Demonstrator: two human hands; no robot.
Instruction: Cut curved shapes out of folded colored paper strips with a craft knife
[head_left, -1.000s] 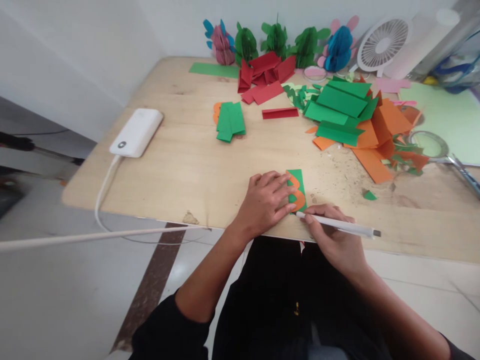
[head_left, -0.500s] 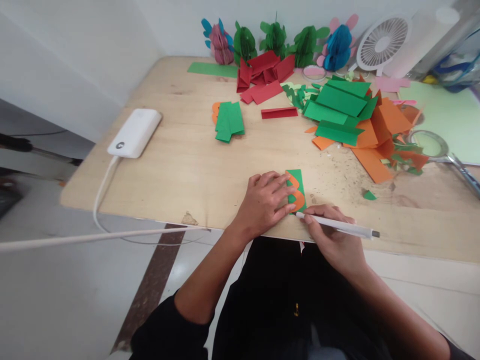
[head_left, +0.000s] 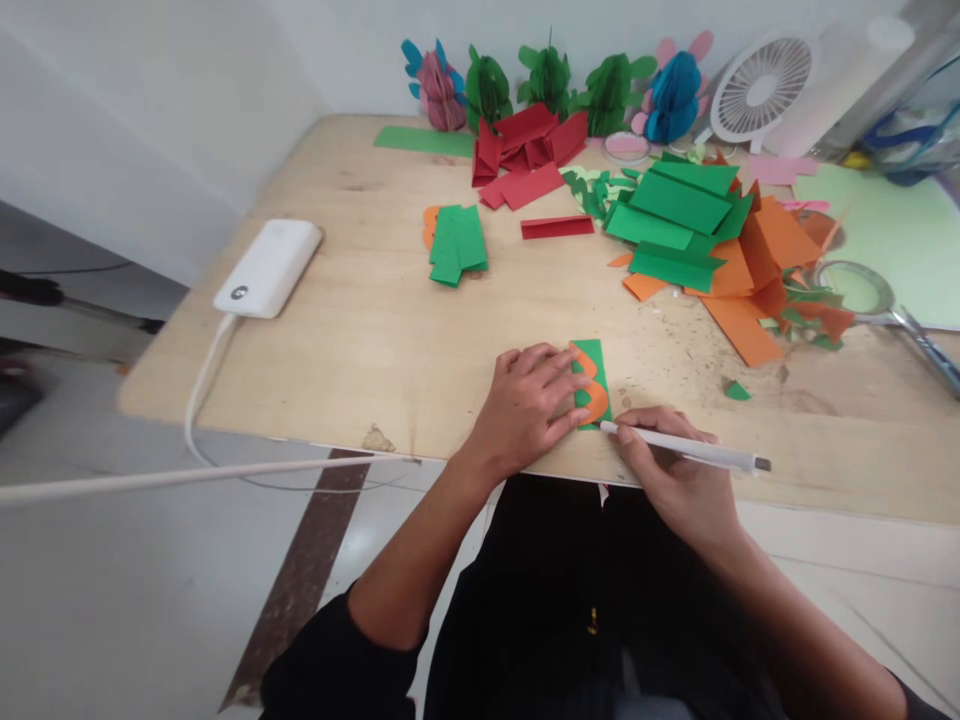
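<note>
My left hand [head_left: 521, 405] lies flat near the table's front edge, its outstretched fingertips pressing on an orange paper cutout [head_left: 598, 402] with rounded lobes. Beneath the cutout is a green paper rectangle [head_left: 591, 350], partly covered by the fingers. My right hand [head_left: 690, 490] is closed around a white pen [head_left: 694, 449], which slants with its tip at the lower right corner of the green paper, beside the cutout's bottom end. Whether the tip touches the paper I cannot tell. Farther off, several green pieces [head_left: 459, 240] lie over another orange cutout [head_left: 430, 225].
A white power bank [head_left: 268, 268] with a cable is at the left. Red folded papers [head_left: 529, 150], a heap of green strips [head_left: 675, 215] and orange papers [head_left: 776, 245] lie farther back. Scissors [head_left: 926, 350] are at the right. Honeycomb paper figures [head_left: 547, 80] and a fan [head_left: 761, 90] stand along the wall.
My right hand and the pen have shifted slightly to the right, along the lower end of the green paper. The left hand keeps its place on the cutout.
</note>
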